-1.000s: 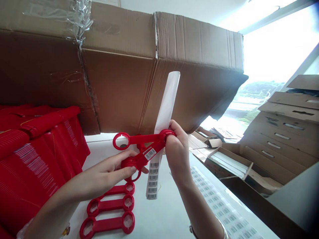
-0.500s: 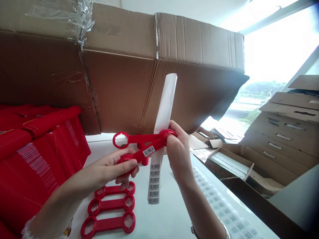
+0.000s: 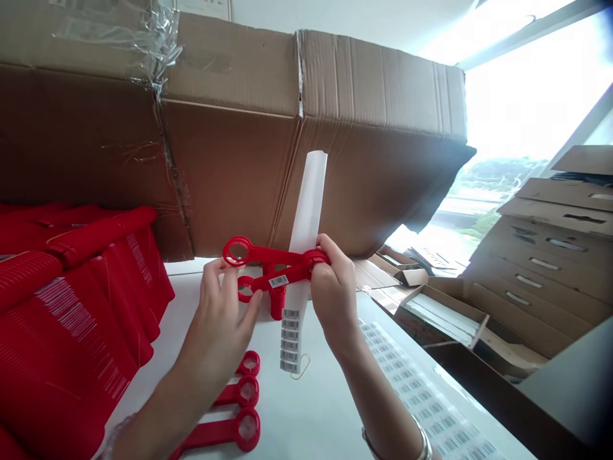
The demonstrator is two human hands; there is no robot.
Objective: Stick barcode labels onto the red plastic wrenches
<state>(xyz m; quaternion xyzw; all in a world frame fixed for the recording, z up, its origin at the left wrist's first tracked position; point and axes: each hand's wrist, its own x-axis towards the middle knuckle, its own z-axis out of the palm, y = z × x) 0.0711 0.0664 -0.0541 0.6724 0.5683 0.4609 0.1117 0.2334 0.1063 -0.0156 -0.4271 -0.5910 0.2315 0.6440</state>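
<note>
Two red plastic bars with a ring at each end, the upper bar (image 3: 275, 255) and the lower bar (image 3: 292, 275), fan out from my right hand (image 3: 332, 287). It is closed on their overlapping right rings and on a white strip of barcode labels (image 3: 309, 198). The lower bar bears a small barcode label (image 3: 278, 281). My left hand (image 3: 220, 313) curls around the left ends, fingers at the upper ring and thumb against the lower ring. Below, several similar red bars (image 3: 211, 434) lie in a row, partly hidden by my left forearm.
Red packages (image 3: 71, 319) are stacked at left. A large cardboard box (image 3: 230, 166) spans the back. Behind the held bars stands a red piece (image 3: 278, 303). A rubber band (image 3: 304, 367) and a barcode label sheet (image 3: 421, 396) lie on the white table (image 3: 297, 421). Cartons (image 3: 541, 287) stand at right.
My left hand has loosened its wrap on the lower bar's ring and turned upward, reaching both left rings. The two bars and the label strip have shifted slightly left.
</note>
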